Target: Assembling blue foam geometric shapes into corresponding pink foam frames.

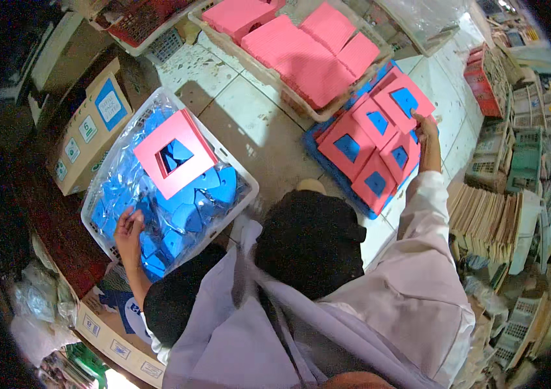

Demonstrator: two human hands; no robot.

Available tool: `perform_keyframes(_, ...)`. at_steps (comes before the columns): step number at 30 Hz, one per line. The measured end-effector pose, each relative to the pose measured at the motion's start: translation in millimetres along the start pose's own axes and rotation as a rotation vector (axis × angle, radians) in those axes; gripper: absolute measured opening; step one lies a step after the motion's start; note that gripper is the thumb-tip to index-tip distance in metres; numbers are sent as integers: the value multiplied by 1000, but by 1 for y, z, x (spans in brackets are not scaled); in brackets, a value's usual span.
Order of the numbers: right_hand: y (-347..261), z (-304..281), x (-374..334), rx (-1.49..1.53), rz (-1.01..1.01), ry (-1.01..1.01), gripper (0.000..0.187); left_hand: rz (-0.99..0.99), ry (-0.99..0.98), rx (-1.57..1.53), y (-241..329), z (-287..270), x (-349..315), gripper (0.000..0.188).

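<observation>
My left hand is over the left side of a white plastic basket, its fingers bent together at the edge of a dark blue foam piece. Loose blue foam pieces fill the basket on clear plastic. Across them lies a stack of pink square foam frames, with blue showing through the cut-out. Further right, my right hand pinches the edge of a pink foam frame with a blue insert. Several similar filled frames lie overlapped beneath it on a blue pile.
A crate of pink foam blocks stands on the tiled floor ahead. Cardboard boxes line the left. At right are a stack of brown sheets, a red crate and more baskets. My dark-clad knee is between basket and pile.
</observation>
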State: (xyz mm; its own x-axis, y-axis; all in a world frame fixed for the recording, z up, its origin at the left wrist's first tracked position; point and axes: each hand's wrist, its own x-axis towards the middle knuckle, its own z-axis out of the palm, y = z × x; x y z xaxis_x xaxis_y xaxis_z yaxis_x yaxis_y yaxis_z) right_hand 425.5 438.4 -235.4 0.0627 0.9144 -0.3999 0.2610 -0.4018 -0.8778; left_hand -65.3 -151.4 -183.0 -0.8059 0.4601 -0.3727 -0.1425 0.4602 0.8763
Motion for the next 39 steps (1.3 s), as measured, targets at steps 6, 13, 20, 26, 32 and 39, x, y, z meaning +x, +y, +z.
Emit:
perform_keyframes(6,19,11,67,-101,267,-23,23,23,5,202,-22,-15,-17,34)
perform_keyframes(13,54,-185,223,-766,92,226,29,121,-111,173,-23,34,66,32)
perform_keyframes(20,-143,134,-25,-644,-795,-274,33,355,126,219,20,74,60,40)
perform_keyframes(26,-142,338,-314,-913,-1126,-1554,36,359,201,454,28,69,84,64)
perform_keyframes(32,-25,423,-441,-1249,-1452,-2127,26,307,172,273,41,32,97,57)
perform_keyframes(39,54,409,-484,-1287,-1595,-1700,46,192,-96,-356,33,9,93,33)
